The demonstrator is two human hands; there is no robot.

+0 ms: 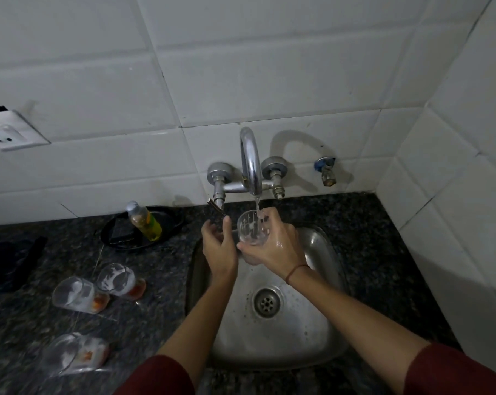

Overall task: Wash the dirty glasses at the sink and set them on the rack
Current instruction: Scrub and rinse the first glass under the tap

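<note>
Presently one glass [252, 229] is held mouth-up under the tap [249, 161], at 12 o'clock over the sink [321, 280], so that the stream runs straight into it. The right hand [275, 243] is wrapped round the glass from its 3 o'clock side, fingers curled on the wall. The left hand [218, 246] is kept just beside it at 9 o'clock, fingers loosely straight, nothing gripped; it is judged ready to rub or steady. Three dirty glasses [77, 293], orange residue inside, are laid on their sides on the counter [155, 280] at 8 o'clock of the sink, unwashed. A soap bottle [144, 220] is kept at 10 o'clock. No rack is seen.
</note>
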